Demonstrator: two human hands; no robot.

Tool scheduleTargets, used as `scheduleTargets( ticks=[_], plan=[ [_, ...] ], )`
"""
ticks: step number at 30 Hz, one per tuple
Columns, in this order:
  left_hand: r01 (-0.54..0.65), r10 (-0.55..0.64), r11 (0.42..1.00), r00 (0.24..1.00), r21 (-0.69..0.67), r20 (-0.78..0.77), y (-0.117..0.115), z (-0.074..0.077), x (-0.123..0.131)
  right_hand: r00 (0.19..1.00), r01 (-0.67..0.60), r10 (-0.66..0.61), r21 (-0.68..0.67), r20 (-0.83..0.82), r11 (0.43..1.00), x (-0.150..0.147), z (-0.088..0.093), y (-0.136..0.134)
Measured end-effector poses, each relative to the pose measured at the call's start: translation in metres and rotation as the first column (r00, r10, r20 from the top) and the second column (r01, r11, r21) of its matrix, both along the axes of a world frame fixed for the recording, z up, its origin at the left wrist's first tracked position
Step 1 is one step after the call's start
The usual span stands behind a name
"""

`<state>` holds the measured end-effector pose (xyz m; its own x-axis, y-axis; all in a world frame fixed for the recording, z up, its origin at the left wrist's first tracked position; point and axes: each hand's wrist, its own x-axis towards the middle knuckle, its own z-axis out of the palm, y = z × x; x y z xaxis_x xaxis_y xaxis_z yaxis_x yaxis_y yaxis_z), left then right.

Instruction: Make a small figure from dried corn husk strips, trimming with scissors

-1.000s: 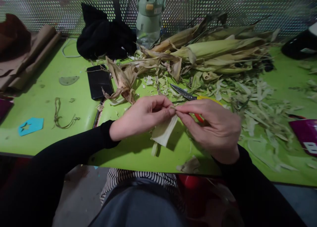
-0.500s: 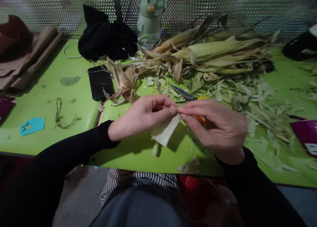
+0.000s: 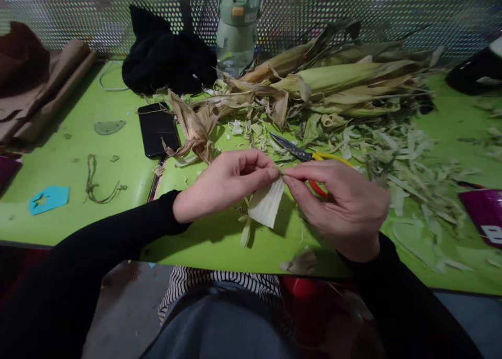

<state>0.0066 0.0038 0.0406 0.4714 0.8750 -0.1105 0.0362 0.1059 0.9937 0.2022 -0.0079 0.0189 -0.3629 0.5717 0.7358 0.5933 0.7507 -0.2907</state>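
Note:
A pale piece of corn husk [image 3: 267,204] hangs from the fingertips of my left hand [image 3: 229,184], pinched along its upper edge. My right hand [image 3: 341,205] meets it there, thumb and forefinger pinched at the husk's upper right corner. Scissors [image 3: 292,148] with yellow and red handles lie just beyond my right hand, which partly covers them. Below the left fingers a small husk strip [image 3: 246,232] rests on the table. Another husk scrap [image 3: 300,261] lies at the table's front edge.
The green table [image 3: 176,249] holds a heap of corn husks [image 3: 345,82] at the back and shredded husk [image 3: 423,176] on the right. A black phone [image 3: 158,129], a clear bottle [image 3: 236,40], black cloth [image 3: 164,61], twine [image 3: 94,184] and a blue cutout [image 3: 49,199] also lie about. Perforated mesh stands behind.
The husk piece has swung a little to the right and now hangs more upright. My right hand has shifted slightly, showing more of the scissors' yellow handle.

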Motion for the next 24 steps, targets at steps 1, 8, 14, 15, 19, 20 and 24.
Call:
scheduleTargets(
  ticks=[1, 8, 14, 15, 19, 20, 24],
  plan=[
    [0.005, -0.004, 0.999, 1.0, -0.039, 0.014, -0.0005, 0.0013, 0.0002, 0.999, -0.021, 0.019, 0.035, 0.037, 0.999, 0.0011, 0.0011, 0.0001],
    [0.02, -0.004, 0.969, 0.998, -0.248, 0.064, -0.002, 0.008, 0.001, 0.972, -0.103, 0.074, 0.121, 0.221, 0.987, 0.0084, 0.0061, -0.004],
    [0.015, -0.005, 0.985, 0.998, -0.173, 0.054, -0.0012, 0.0041, -0.0003, 0.961, -0.121, 0.08, 0.142, 0.264, 0.983, 0.0104, 0.0052, -0.0041],
    [0.004, 0.004, 0.987, 0.999, -0.16, 0.052, -0.0012, 0.0028, 0.0001, 0.96, -0.127, 0.086, 0.143, 0.266, 0.982, 0.0102, 0.0047, -0.0037],
    [-0.003, 0.011, 0.993, 0.997, -0.12, 0.073, -0.0022, 0.0022, 0.0018, 0.985, -0.083, 0.073, 0.062, 0.155, 0.995, 0.0077, 0.0032, -0.0015],
    [-0.002, 0.011, 0.994, 0.997, -0.113, 0.075, -0.0026, 0.003, 0.002, 0.993, -0.069, 0.067, 0.015, 0.101, 0.998, 0.007, 0.0029, -0.0012],
    [-0.031, 0.035, 0.997, 0.998, -0.066, 0.056, -0.004, 0.0037, 0.0025, 0.995, -0.044, 0.023, -0.219, -0.097, 0.975, 0.0052, 0.002, -0.002]
  ],
)
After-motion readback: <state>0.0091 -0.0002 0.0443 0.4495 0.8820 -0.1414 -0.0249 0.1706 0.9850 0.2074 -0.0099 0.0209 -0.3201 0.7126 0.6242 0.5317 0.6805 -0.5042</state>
